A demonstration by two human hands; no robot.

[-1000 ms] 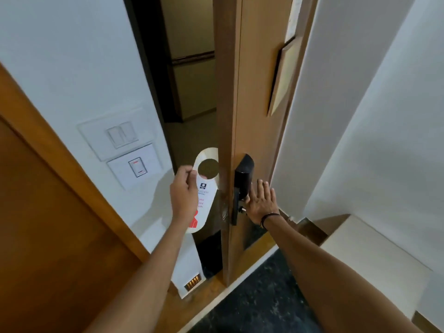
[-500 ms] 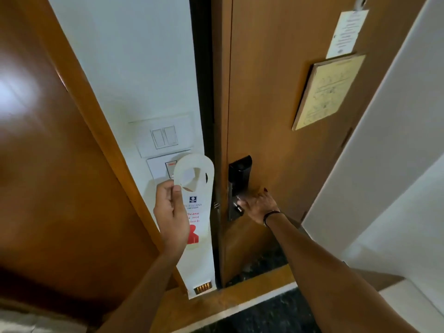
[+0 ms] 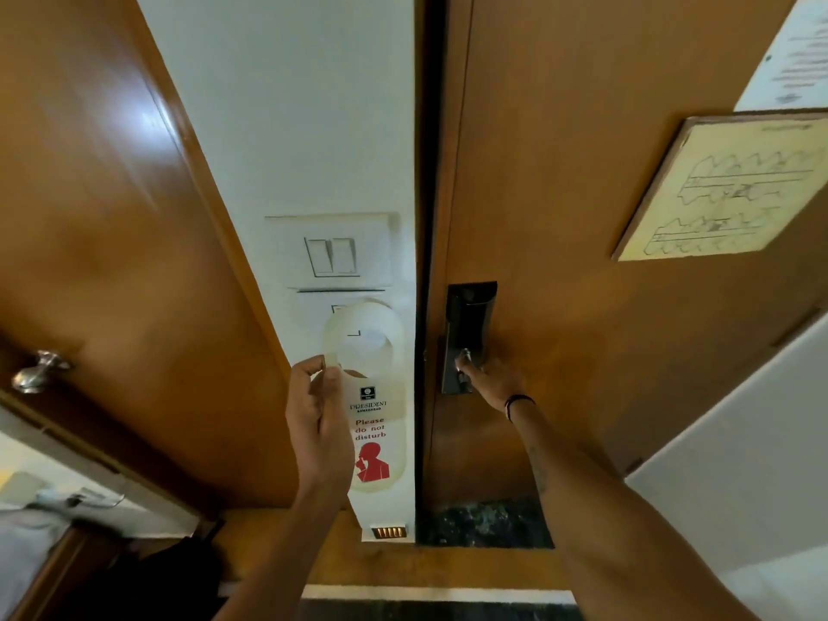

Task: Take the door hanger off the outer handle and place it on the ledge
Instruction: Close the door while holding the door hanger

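A white "Please do not disturb" door hanger [image 3: 372,423] with a red figure hangs upright in my left hand [image 3: 318,423], pinched at its left edge beside the round hole. It is free of any handle, in front of the white wall strip. My right hand [image 3: 488,378] rests on the inner handle of the black lock plate [image 3: 468,324] on the wooden door [image 3: 582,217]. The door stands almost flush with its frame. The outer handle is hidden behind the door. No ledge is clearly identifiable.
Light switches [image 3: 331,255] sit on the white wall strip above the hanger. A second wooden door with a metal knob [image 3: 38,372] is at left. A framed floor plan [image 3: 721,190] and a paper notice hang on the main door. A white wall corner [image 3: 739,463] juts out at right.
The door has swung from ajar to nearly shut under my right hand. My left hand has kept its hold on the hanger and drawn it in front of the switch panel.
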